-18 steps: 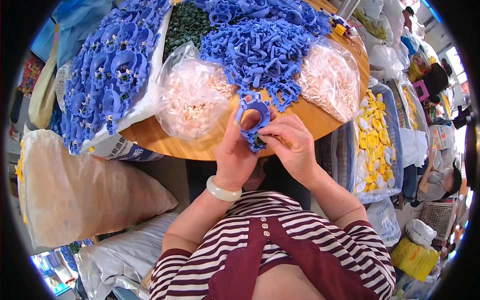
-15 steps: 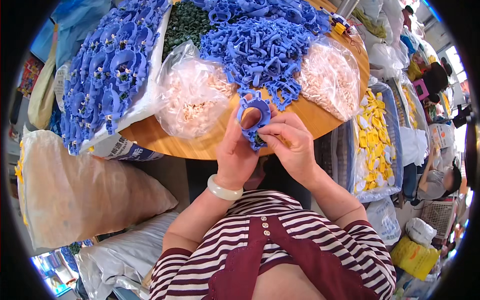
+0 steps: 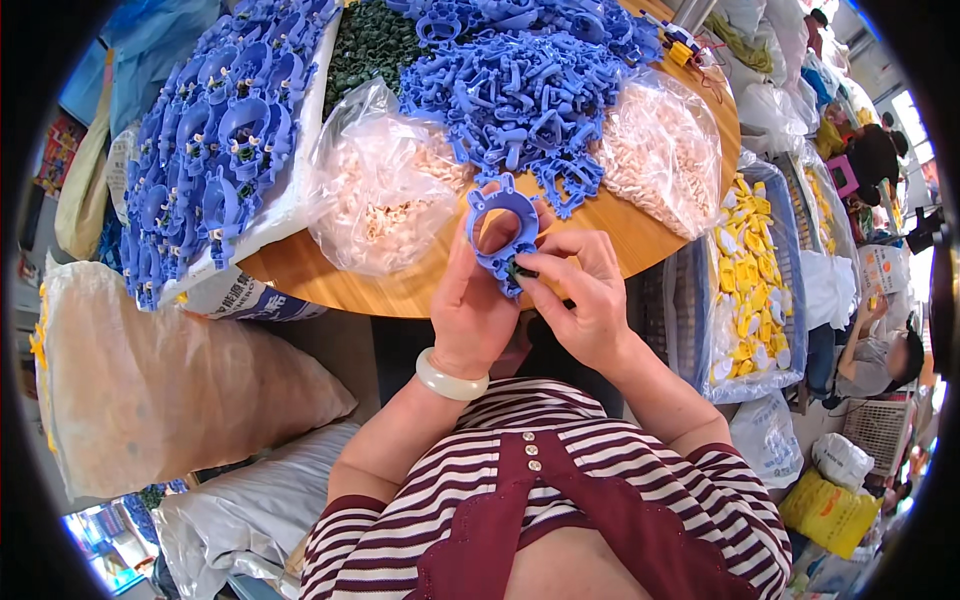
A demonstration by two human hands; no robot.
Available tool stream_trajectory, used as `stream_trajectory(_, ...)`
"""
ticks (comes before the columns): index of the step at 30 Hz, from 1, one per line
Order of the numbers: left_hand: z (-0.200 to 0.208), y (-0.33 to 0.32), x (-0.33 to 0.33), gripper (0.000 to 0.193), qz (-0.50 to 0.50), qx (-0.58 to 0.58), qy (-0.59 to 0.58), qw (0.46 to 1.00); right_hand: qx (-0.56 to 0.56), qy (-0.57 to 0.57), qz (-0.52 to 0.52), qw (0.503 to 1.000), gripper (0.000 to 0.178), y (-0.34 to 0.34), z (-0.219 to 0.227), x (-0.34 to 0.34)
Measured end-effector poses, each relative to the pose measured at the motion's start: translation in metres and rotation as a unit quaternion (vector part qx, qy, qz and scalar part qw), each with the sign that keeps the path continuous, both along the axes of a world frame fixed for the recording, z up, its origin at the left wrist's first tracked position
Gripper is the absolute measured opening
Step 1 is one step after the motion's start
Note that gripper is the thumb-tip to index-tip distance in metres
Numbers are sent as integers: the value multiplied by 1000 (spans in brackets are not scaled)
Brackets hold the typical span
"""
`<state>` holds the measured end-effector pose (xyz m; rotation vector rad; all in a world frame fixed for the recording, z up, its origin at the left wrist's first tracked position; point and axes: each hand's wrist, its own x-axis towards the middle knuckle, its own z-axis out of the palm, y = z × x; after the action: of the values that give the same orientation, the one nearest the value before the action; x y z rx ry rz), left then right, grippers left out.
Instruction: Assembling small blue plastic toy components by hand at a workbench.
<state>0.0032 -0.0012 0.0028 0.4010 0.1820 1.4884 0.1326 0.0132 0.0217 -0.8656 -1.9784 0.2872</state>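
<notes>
My left hand (image 3: 470, 290) holds a blue plastic part (image 3: 528, 222) with a large ring at its top, tilted over the near edge of the round wooden table (image 3: 300, 275). At the part's lower end sits a small dark green piece (image 3: 517, 268). The thumb and forefinger of my right hand (image 3: 585, 295) are pinched against that green piece, touching the blue part. Whether the green piece is fixed in place cannot be told. Just beyond my hands lies a heap of loose blue parts (image 3: 520, 95).
Clear bags of pale pinkish pieces (image 3: 385, 200) (image 3: 660, 150) flank the heap. Dark green pieces (image 3: 372, 50) lie behind. A white board (image 3: 300, 190) at left carries rows of blue ring parts (image 3: 235, 130). At right stands a crate of yellow parts (image 3: 745, 280); another person (image 3: 875, 360) sits beyond.
The blue part has tilted and shifted slightly left in my left hand, showing its ring more openly. My right fingertips remain at its lower end, with the hand turned a little.
</notes>
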Motion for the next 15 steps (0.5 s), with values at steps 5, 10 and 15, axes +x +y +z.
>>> stream_trajectory(5,3,-1,1,54,11,-1,15,1000,-5,-2,19,1000,28,-1,0,5)
stream_trajectory(10,0,0,5,55,5,20,22,1000,-12,-1,-5,1000,28,-5,-5,5)
stream_trajectory(15,-2,-2,6,54,15,32,10,999,30,-36,-35,998,25,-13,-6,1)
